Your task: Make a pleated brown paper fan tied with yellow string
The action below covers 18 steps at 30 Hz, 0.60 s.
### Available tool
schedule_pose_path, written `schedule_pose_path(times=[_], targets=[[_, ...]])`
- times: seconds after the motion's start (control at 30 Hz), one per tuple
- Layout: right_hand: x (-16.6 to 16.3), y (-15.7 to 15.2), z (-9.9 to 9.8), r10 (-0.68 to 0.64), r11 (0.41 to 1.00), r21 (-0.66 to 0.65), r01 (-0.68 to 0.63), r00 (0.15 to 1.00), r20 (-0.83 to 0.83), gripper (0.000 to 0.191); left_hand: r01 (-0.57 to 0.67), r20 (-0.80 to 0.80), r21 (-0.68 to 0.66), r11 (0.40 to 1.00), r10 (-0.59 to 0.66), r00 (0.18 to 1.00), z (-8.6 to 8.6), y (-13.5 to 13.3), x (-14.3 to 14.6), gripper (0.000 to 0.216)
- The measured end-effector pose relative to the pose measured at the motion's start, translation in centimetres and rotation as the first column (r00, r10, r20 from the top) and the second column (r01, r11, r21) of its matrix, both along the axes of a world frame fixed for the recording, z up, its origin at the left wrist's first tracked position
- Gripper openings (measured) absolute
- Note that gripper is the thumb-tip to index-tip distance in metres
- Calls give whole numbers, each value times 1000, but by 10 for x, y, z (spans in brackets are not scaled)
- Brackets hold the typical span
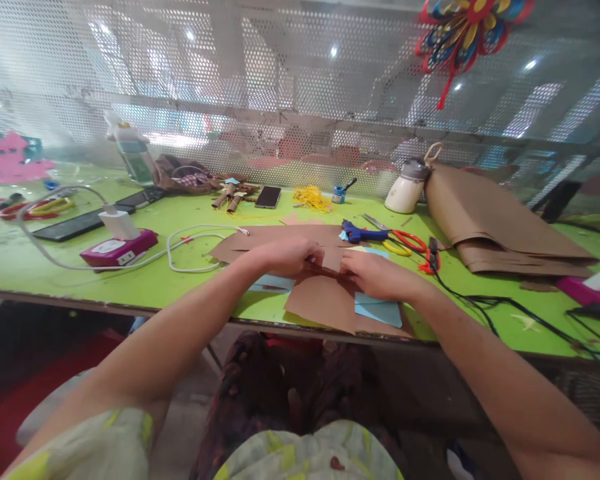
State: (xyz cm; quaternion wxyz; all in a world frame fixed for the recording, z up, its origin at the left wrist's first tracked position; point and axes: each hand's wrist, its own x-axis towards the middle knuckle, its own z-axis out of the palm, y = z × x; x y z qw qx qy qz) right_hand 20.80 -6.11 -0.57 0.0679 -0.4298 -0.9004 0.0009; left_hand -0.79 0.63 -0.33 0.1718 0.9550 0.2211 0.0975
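My left hand (291, 257) and my right hand (373, 273) pinch the far edge of a brown paper sheet (323, 301) from both sides. Along that edge, between my fingers, the paper looks folded or rolled into a narrow strip. The near part of the sheet hangs down toward the table's front edge. Light blue paper (380, 311) lies under it at the right, and more brown paper (293, 235) lies flat behind my hands. A blue glue gun (364, 232) rests just beyond my right hand, beside orange-handled scissors (409, 241).
At the left, a magenta power strip (120, 249) carries a white charger (119, 225) and its looping cable. A phone (269, 197), yellow string (310, 197) and a bottle (407, 187) stand or lie along the back. Folded brown paper (505, 220) and black cords (500, 301) occupy the right.
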Motion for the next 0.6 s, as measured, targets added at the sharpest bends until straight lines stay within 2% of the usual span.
schedule_pose_path(times=[0.17,0.27,0.37,0.5,0.6], targets=[[-1,-5,-1,-20,996,85,10,994,111,12,75,-25,101,992,-73,997,-2,3,1,18],[-4,-9,-2,-29,988,153,-2,979,203,14,77,-35,103,992,-73,997,-1,2,1,20],[-7,-12,-4,-43,977,211,-9,969,244,15,43,-18,48,998,-43,999,3,-2,1,19],[-9,-12,-8,-63,968,250,6,974,218,11,-46,-11,-122,991,45,999,8,-6,1,17],[-10,-10,-10,-64,962,273,17,984,164,11,9,36,-181,983,-2,999,14,-6,4,17]])
